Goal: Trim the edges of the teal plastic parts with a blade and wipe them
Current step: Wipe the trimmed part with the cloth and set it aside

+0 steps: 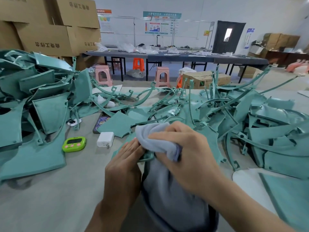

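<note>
Heaps of teal plastic, two by my count, flank the pale table (50, 198). The left heap (41, 106) is flat, glossy wedge-shaped panels. Next I see one lime-green timer (74, 144) and one white charger block (105, 139). At centre the left hand (127, 163) lies flat, fingers straight, on one teal part (147, 156). The right hand (185, 154) bunches one soft grey cloth (160, 143) against it. The right heap (250, 118) tangles thin curved ribs with panels.

Factory workshop — cartons (50, 22), worktables (175, 56)
</note>
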